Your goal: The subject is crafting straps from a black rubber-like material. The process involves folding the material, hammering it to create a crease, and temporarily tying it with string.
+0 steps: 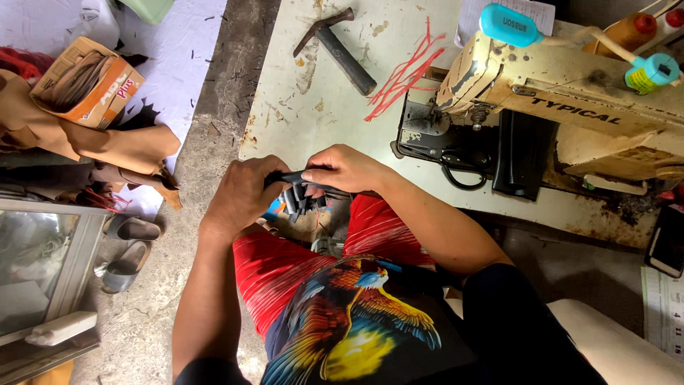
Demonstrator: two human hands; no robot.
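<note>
Both my hands meet over my lap at the near edge of the white worktable (299, 107). My left hand (242, 196) and my right hand (345, 170) grip a bundle of black strips (298, 198), thin dark pieces that hang down between my fingers. The right hand pinches the top of the bundle; the left closes round its left end. A cream sewing machine (570, 100) stands to the right of my hands, with a black piece (519, 153) lying under its needle area.
A hammer (342, 46) and red threads (406, 75) lie on the table's far part. Black scissors (456, 167) rest by the machine base. A cardboard box (89, 82), tan leather pieces (107, 142) and sandals (128, 246) sit on the floor at left. A phone (670, 242) lies at right.
</note>
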